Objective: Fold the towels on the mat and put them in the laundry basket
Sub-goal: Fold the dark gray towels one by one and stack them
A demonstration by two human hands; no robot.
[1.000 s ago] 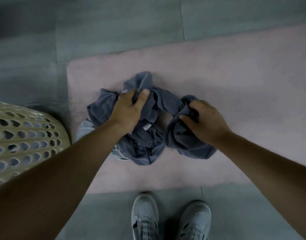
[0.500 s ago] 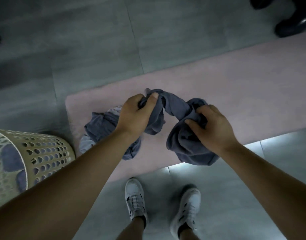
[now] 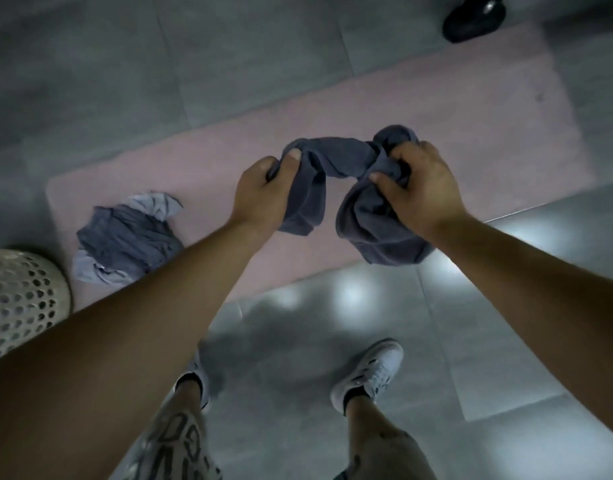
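Basket [image 3: 21, 299] sits far left of the left hand [image 3: 260, 195], crumpled pile [image 3: 125, 240] on the mat [image 3: 436, 109] between. Left hand and right hand [image 3: 423, 188], apart, each clutch the dark towel [image 3: 336, 157], bunched up in the air. Looks soft, light, floppy; I'd hunt for corners.
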